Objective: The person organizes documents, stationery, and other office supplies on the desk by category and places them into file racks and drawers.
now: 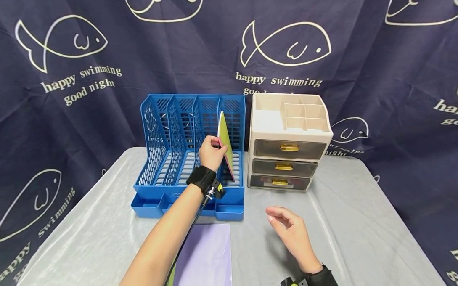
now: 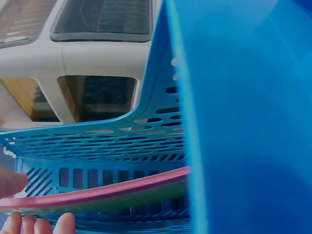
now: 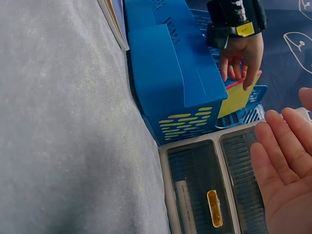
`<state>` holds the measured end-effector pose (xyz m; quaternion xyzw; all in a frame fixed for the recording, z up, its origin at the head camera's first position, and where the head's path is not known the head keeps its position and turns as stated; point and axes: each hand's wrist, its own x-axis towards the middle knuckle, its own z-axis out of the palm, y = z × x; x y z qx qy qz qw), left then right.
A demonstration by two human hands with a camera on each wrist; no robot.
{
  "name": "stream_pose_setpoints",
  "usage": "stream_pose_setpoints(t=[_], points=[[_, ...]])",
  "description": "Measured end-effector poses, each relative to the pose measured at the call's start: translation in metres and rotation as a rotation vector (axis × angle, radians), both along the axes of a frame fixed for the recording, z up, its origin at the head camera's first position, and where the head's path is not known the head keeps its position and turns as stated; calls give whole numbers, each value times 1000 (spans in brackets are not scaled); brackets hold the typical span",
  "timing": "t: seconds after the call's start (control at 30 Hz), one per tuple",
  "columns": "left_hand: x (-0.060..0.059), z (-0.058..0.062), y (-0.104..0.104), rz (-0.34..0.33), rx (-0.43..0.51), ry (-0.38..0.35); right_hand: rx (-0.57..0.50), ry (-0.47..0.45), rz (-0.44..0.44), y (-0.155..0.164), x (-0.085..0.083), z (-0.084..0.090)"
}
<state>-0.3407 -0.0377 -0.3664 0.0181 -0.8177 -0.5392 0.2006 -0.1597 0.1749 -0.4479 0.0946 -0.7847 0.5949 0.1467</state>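
My left hand (image 1: 212,153) grips a thin yellow-green book with a pink edge (image 1: 226,143) and holds it upright in the rightmost slot of the blue file rack (image 1: 175,158). In the left wrist view the book's pink edge (image 2: 102,193) runs across the rack's slotted wall (image 2: 97,148), with my fingertips (image 2: 36,224) below it. The right wrist view shows the left hand (image 3: 241,53) on the yellow book (image 3: 236,100). My right hand (image 1: 290,233) hovers open over the table, palm (image 3: 282,180) turned up, holding nothing.
A beige three-drawer organiser (image 1: 287,145) with gold handles stands right of the rack, touching it. A lilac folder (image 1: 206,260) lies on the grey table (image 1: 362,232) at the front edge. A dark fish-print curtain (image 1: 387,60) hangs behind.
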Motion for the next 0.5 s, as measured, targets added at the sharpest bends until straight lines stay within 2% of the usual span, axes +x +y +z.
stream_pose_setpoints(t=[0.2,0.5], points=[[9,5,-14,-61,-1,-8,-2,23,9,-3,0,0],[24,19,-36,-142,-16,68,9,5,8,-3,0,-1]])
